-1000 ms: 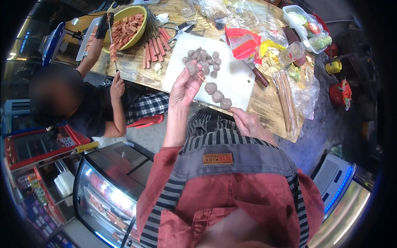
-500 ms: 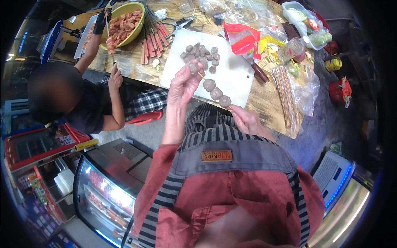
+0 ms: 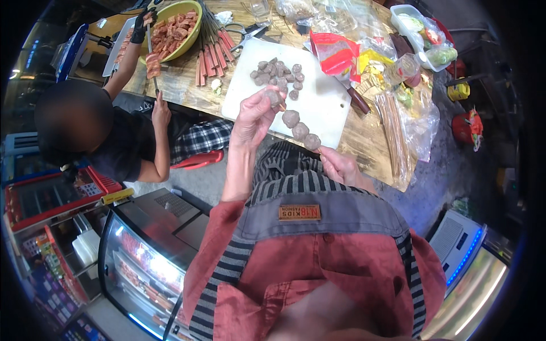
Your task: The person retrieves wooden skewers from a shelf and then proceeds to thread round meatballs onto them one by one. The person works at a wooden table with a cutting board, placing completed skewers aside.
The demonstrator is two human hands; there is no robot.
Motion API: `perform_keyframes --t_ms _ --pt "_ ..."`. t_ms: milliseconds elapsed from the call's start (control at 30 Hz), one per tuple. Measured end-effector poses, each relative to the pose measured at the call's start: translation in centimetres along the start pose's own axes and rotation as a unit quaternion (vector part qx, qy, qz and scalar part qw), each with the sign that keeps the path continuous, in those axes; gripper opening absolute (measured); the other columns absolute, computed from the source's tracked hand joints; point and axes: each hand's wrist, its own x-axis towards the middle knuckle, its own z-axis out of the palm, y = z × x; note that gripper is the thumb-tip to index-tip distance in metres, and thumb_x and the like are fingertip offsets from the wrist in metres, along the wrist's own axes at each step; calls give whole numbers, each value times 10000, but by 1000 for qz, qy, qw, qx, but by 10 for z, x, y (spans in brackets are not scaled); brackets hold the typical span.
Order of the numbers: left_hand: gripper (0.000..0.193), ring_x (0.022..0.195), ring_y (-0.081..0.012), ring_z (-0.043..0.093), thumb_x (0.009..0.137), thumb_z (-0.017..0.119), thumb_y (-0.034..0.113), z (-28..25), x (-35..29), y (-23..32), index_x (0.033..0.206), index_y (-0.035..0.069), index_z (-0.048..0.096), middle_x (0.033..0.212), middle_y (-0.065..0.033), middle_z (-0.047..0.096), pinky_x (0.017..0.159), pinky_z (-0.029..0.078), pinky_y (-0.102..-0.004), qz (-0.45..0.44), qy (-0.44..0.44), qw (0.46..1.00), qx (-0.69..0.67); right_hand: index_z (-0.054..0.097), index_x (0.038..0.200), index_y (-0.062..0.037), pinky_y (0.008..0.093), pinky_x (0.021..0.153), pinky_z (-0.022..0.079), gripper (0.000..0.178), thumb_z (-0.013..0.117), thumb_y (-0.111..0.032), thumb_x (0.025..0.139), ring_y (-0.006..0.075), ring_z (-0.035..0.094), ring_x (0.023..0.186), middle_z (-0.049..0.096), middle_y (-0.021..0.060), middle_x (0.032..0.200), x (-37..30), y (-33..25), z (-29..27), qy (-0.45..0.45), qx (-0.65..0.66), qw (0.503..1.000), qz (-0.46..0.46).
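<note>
My left hand (image 3: 253, 118) pinches a grey meatball (image 3: 274, 99) between thumb and fingers, right at the pointed end of a thin wooden skewer (image 3: 282, 107). Whether the tip has entered that ball is hard to see. Three grey meatballs (image 3: 300, 132) are threaded on the skewer, touching one another. Lower down, my right hand (image 3: 339, 165) grips the skewer's other end. Beyond my hands, a white cutting board (image 3: 324, 122) carries a pile of loose meatballs (image 3: 275, 70).
A knife (image 3: 358, 101) lies on the board's right edge beside a red bag (image 3: 335, 54). Bundled skewers (image 3: 392, 133) rest farther right. To the left, a co-worker (image 3: 108, 131) threads meat by a yellow bowl (image 3: 193, 37); scissors (image 3: 244, 34) and red-handled skewers (image 3: 211, 59) lie between.
The meatball in my left hand has come slightly closer to the skewer's tip. My right hand keeps its hold. The co-worker's skewer has shifted a little.
</note>
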Motion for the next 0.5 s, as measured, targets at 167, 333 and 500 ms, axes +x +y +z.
perform_keyframes --t_ms 167,333,500 --pt "353 871 -188 510 748 607 190 12 -10 1 997 -41 508 916 -121 547 780 386 -284 7 11 1000 15 482 1041 26 227 402 329 257 401 36 797 93 418 428 412 22 539 -4 -2 2 11 -2 1000 -11" --pt "339 846 -152 508 755 601 168 18 -13 1 1018 -30 520 907 -99 565 788 374 -285 9 6 999 35 482 1049 22 227 395 313 261 399 32 802 90 401 419 410 15 538 -6 -5 2 10 0 1000 -11" --pt "338 865 -152 509 750 608 173 22 -18 -4 1004 -34 527 898 -94 568 812 360 -274 5 11 999 34 478 1050 27 227 390 306 259 400 36 803 89 390 416 392 8 532 -9 -9 1 -6 5 1000 7"
